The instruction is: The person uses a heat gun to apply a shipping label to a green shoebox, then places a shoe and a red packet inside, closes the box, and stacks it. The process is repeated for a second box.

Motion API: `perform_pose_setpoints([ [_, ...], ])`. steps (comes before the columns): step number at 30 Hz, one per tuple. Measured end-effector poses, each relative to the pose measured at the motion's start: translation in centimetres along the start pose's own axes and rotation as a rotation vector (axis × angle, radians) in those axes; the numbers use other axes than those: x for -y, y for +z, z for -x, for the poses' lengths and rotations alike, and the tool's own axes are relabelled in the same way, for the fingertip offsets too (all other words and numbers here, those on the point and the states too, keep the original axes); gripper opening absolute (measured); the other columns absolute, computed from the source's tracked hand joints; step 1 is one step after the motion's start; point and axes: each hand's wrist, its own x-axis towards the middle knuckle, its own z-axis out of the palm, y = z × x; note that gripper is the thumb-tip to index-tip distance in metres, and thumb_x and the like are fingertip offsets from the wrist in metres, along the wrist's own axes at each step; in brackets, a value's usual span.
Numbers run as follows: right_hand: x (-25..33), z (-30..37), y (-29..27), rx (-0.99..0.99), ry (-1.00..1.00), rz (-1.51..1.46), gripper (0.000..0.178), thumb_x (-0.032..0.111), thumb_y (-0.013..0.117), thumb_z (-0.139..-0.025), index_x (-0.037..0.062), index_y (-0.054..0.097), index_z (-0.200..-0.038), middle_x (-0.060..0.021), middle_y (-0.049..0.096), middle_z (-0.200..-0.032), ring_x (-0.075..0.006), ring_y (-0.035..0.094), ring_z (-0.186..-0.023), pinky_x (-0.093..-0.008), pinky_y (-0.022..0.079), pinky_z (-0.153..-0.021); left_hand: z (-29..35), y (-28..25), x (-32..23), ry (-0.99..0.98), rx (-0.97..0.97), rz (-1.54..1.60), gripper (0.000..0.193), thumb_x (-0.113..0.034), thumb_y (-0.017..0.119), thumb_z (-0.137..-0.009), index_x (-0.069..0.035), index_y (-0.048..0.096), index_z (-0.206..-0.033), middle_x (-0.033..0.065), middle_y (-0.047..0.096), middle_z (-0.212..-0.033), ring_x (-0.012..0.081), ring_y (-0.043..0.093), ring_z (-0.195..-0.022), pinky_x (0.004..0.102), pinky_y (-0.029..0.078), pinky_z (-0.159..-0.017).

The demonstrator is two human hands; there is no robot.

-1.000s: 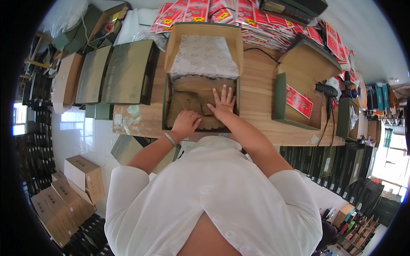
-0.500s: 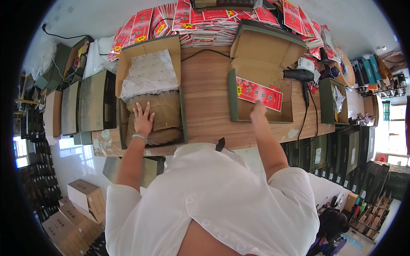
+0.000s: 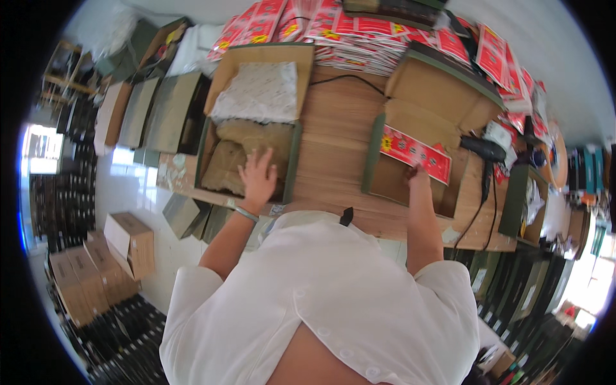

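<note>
My left hand [image 3: 258, 176], fingers spread, rests on a brown, creased, soft bundle [image 3: 224, 163] inside an open green shoebox [image 3: 297, 157]. Patterned white tissue paper [image 3: 256, 90] is folded back against that box's raised lid. Over a second open green shoebox [image 3: 371, 157] to the right, my right hand [image 3: 418, 174] is closed at the lower edge of a flat red packet [image 3: 417, 154]. The packet lies slanted across this box, whose bare brown inside shows around it. My right fingertips are partly hidden.
Stacks of red packets [image 3: 359, 38] line the back of the wooden table [image 3: 337, 128]. A black hair dryer [image 3: 484, 149] with its cord lies right of the second box. Closed shoeboxes [image 3: 173, 115] stand at left; cartons [image 3: 128, 244] sit on the floor.
The view has turned, so the table appears shifted to the right. My left hand has slid rightward across the brown bundle. My right hand stays at the red packet's lower edge.
</note>
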Motion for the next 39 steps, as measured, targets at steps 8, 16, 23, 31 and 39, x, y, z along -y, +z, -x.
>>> perform_pose_setpoints([
  [8,0.0,22.6,5.8,0.274,-0.573,-0.012,0.021,0.023,0.059,-0.098,0.0088,0.060,-0.084,0.0002,0.059,-0.071,-0.0088,0.045,-0.054,-0.0247,0.036,-0.046,3.5,-2.4,-1.1,-0.095,0.150,1.085,0.042,-0.023,0.058,-0.098,-0.011,0.050,-0.137,0.0186,0.056,-0.131,0.0283,0.053,-0.123,0.0358,0.041,-0.103],
  [16,-17.6,37.6,15.4,0.978,-0.212,0.562,0.025,0.023,0.058,-0.098,0.0019,0.065,-0.110,-0.0060,0.069,-0.097,-0.0135,0.062,-0.089,-0.0295,0.050,-0.082,-2.3,-8.8,6.4,-0.457,0.108,1.736,0.059,-0.041,0.055,-0.098,-0.010,0.033,-0.143,0.0117,0.058,-0.127,0.0230,0.061,-0.112,0.0378,0.053,-0.090],
  [23,-21.6,36.8,15.2,1.466,-0.118,1.252,0.035,0.024,0.058,-0.097,0.0036,0.061,-0.125,-0.0087,0.068,-0.107,-0.0159,0.063,-0.098,-0.0313,0.050,-0.087,-3.2,-5.4,20.2,-0.807,-0.024,1.651,0.037,-0.017,0.070,-0.090,-0.006,0.056,-0.122,0.0054,0.067,-0.111,0.0175,0.066,-0.099,0.0352,0.057,-0.081],
  [31,-3.7,22.5,11.0,0.566,-0.753,0.619,0.027,0.021,0.056,-0.099,0.0018,0.062,-0.117,-0.0069,0.067,-0.101,-0.0111,0.062,-0.087,-0.0260,0.050,-0.076,-4.0,-3.9,16.2,-0.647,-0.222,1.253,0.060,-0.015,0.071,-0.088,-0.014,0.042,-0.140,0.0034,0.061,-0.118,0.0157,0.062,-0.099,0.0356,0.055,-0.079],
  [39,8.3,4.1,-0.2,-0.473,-0.754,1.179,0.061,0.043,0.067,-0.083,-0.0020,0.055,-0.123,-0.0279,0.055,-0.123,-0.0407,0.056,-0.113,-0.0479,0.047,-0.096,-4.6,-6.5,20.0,-0.588,-0.073,1.138,0.043,-0.010,0.069,-0.088,-0.010,0.051,-0.128,0.0070,0.061,-0.117,0.0138,0.062,-0.097,0.0285,0.053,-0.080],
])
